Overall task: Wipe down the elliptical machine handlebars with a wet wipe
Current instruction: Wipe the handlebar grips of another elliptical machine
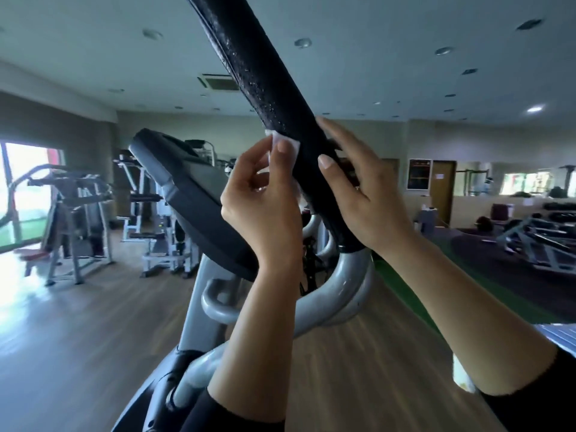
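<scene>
A black foam-covered handlebar (249, 70) rises diagonally from the centre to the top edge, its surface glistening with droplets. My left hand (265, 201) pinches a small white wet wipe (280, 143) against the handlebar's left side. On the opposite side, my right hand (358, 188) wraps the lower part of the grip, thumb in front and fingers behind. The grip ends on a curved grey metal tube (343, 291).
The elliptical's dark console (193, 194) tilts just left of my hands. Grey weight machines (78, 207) stand at the left on a wooden floor. Benches and racks (536, 238) sit at the right on dark matting. A bright window is at far left.
</scene>
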